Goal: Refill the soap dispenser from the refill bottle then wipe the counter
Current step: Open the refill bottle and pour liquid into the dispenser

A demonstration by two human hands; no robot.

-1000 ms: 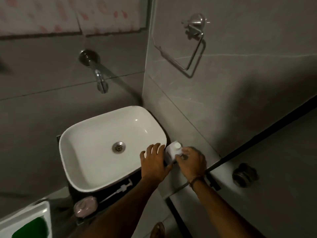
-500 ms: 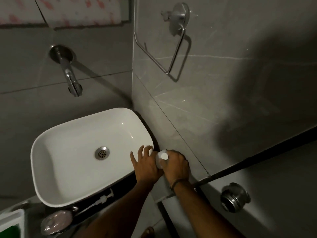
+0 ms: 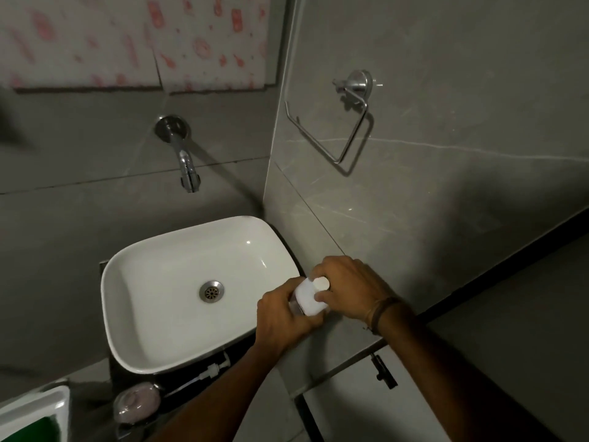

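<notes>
A small white bottle [image 3: 308, 298] with a round white cap sits between both hands at the basin's right edge, lifted off the counter. My left hand [image 3: 282, 315] wraps its body from the left. My right hand [image 3: 347, 287] closes over its cap end from the right. Whether this is the refill bottle or the dispenser I cannot tell. A white pump head with its tube [image 3: 208, 371] lies on the dark counter [image 3: 178, 382] in front of the basin. A round pinkish container [image 3: 137, 401] stands beside it at the counter's front left.
A white basin [image 3: 134, 291] with a metal drain fills the counter. A wall tap [image 3: 188, 169] juts out above it. A metal towel ring [image 3: 345, 122] hangs on the right wall. A white tray with green inside [image 3: 35, 419] is at the lower left.
Both hands have closed fully around the white bottle and raised it a little from beside the basin. The left hand's fingers, spread before, now wrap the bottle.
</notes>
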